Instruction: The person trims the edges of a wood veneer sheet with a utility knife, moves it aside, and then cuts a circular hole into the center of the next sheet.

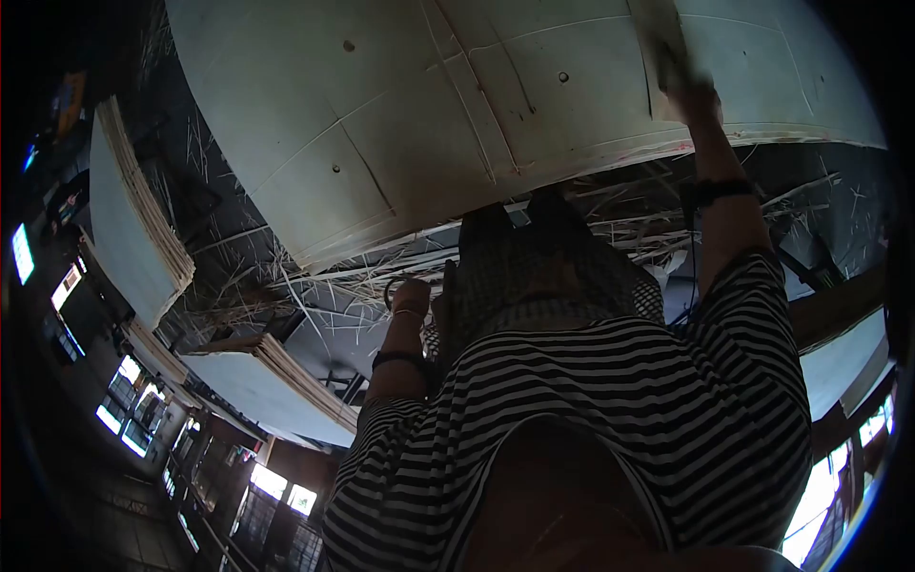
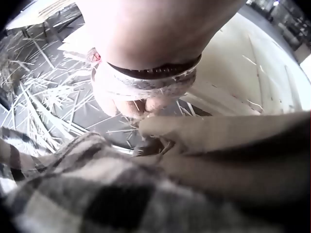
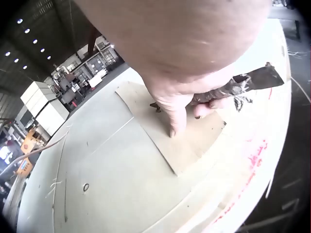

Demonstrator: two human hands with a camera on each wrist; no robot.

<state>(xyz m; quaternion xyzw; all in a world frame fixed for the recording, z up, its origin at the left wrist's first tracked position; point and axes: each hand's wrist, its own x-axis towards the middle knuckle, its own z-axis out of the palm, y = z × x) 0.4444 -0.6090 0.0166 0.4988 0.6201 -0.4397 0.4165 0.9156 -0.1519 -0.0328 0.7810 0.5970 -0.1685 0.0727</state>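
Observation:
In the right wrist view my right hand [image 3: 182, 99] grips a knife-like tool [image 3: 238, 90] whose dark handle is wrapped in torn tape. The small dark tip shows on the thumb side. The thumb of that hand touches a tan veneer piece [image 3: 180, 150], which lies flat on a large pale veneer sheet [image 3: 107, 170]. In the head view the right hand [image 1: 694, 103] is blurred over the sheet near its edge. Low beside the body, my left hand [image 1: 412, 296] has curled fingers at a thin ring-shaped band [image 2: 150, 85], patterned pale outside and dark inside.
Veneer scraps [image 1: 305, 286] litter the floor under the sheet's near edge. Stacks of sheets [image 1: 143, 219] stand to the left, with another stack [image 1: 276, 381] behind. A checked garment [image 2: 112, 194] hangs close to the left hand. Pink marks [image 3: 252, 162] run along the sheet's edge.

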